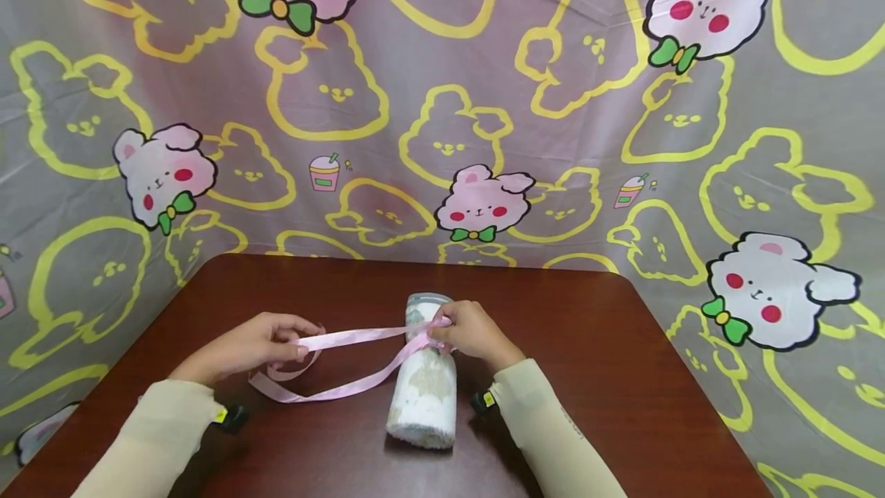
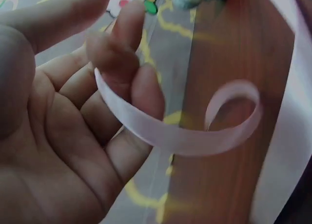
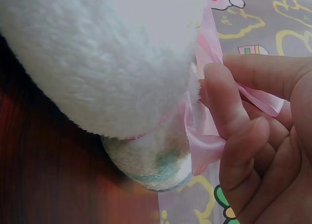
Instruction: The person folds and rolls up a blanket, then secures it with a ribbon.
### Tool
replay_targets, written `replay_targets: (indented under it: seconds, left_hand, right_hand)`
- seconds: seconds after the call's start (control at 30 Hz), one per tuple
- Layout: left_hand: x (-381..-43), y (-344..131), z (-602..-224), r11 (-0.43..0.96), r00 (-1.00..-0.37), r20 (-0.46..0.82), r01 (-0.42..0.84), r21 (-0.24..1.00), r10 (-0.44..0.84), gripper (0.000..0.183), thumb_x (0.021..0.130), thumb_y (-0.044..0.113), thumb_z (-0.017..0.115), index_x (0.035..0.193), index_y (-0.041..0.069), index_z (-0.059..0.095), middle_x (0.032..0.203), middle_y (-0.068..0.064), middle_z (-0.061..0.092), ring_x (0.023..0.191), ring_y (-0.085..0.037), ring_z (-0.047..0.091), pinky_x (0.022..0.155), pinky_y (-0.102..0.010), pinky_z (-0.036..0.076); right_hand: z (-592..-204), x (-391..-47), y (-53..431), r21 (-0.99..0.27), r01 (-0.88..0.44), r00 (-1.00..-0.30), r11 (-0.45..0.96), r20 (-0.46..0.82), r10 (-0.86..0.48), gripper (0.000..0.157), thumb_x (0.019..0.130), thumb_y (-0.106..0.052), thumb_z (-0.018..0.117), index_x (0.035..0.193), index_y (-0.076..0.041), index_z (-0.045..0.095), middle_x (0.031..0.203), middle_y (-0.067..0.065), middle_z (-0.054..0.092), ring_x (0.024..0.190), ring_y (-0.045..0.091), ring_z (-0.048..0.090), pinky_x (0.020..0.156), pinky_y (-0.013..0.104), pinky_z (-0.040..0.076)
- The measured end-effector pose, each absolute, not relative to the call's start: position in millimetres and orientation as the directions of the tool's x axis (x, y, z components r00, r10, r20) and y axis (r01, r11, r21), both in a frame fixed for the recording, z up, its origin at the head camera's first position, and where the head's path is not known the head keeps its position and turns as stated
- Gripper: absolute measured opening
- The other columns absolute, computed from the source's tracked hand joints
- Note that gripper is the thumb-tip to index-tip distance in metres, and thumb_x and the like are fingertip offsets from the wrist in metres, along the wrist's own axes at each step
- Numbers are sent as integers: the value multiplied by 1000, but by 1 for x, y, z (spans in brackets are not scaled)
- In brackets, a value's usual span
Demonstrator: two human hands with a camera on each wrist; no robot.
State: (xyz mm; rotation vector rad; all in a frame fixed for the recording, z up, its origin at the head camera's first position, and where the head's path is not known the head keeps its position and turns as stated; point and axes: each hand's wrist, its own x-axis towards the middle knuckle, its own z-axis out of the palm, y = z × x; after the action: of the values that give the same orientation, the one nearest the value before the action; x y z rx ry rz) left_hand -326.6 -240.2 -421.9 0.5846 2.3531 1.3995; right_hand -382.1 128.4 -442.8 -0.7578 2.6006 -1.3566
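A rolled fluffy white cloth [image 1: 425, 398] with greyish-green patches lies lengthwise on the table in the head view. Pink satin ribbon [image 1: 346, 388] wraps its middle, and a long loop of it stretches to the left. Over on that side, my left hand [image 1: 249, 344] holds the ribbon between its fingers; the left wrist view shows a curl of ribbon [image 2: 190, 142] hanging from the fingertips. At the roll's upper right side, my right hand [image 1: 473, 333] pinches gathered ribbon [image 3: 207, 146] against the wrap. Its fingers partly hide where the strands meet.
The roll rests on a dark reddish-brown table [image 1: 588, 390]. Behind and beside the table hangs a grey curtain [image 1: 387, 175] printed with yellow outlines and rabbit faces. A small black device [image 1: 231, 417] sits at the left wrist, another [image 1: 482, 403] at the right.
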Motion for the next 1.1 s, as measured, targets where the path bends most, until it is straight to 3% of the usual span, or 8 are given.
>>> replay_targets:
  seconds: [0.13, 0.43, 0.63, 0.87, 1.1]
  left_hand:
    - [-324, -259, -413, 542, -877, -103, 194, 818, 469, 44, 76, 28, 70, 111, 4, 57, 77, -15, 61, 56, -28, 54, 45, -38, 46]
    - [-323, -310, -403, 587, -928, -140, 98, 803, 347, 48, 82, 30, 64, 120, 4, 50, 81, -15, 61, 63, -27, 54, 54, -41, 49]
    - [-310, -329, -387, 596, -951, -166, 24, 802, 262, 54, 79, 31, 66, 123, 6, 46, 76, -16, 57, 59, -25, 50, 44, -48, 46]
    - [-295, -304, -361, 563, -923, -67, 172, 809, 378, 46, 81, 26, 64, 122, 11, 49, 79, -13, 60, 59, -28, 52, 45, -43, 46]
    - [-279, -254, -329, 374, -816, 201, 448, 812, 542, 32, 85, 9, 60, 116, 8, 54, 74, -7, 60, 50, -26, 50, 45, -34, 44]
  right_hand:
    - [-443, -383, 128, -793, -381, -867, 474, 130, -480, 10, 78, -22, 70, 76, -15, 62, 62, 1, 59, 51, 18, 59, 50, 37, 50]
    - [-442, -383, 128, -790, -381, -870, 481, 130, -476, 8, 78, -19, 69, 76, -14, 62, 63, 2, 60, 51, 18, 59, 50, 36, 50]
    - [-441, -384, 128, -782, -390, -867, 486, 135, -479, 9, 78, -19, 69, 76, -15, 62, 63, 2, 60, 51, 17, 59, 49, 34, 49]
    - [-440, -383, 129, -781, -391, -867, 487, 136, -479, 9, 78, -19, 69, 75, -14, 62, 61, 3, 60, 51, 17, 59, 50, 36, 50]
    - [-442, -379, 128, -762, -414, -860, 498, 148, -488, 9, 79, -19, 68, 75, -14, 62, 60, 3, 60, 50, 17, 58, 47, 33, 49]
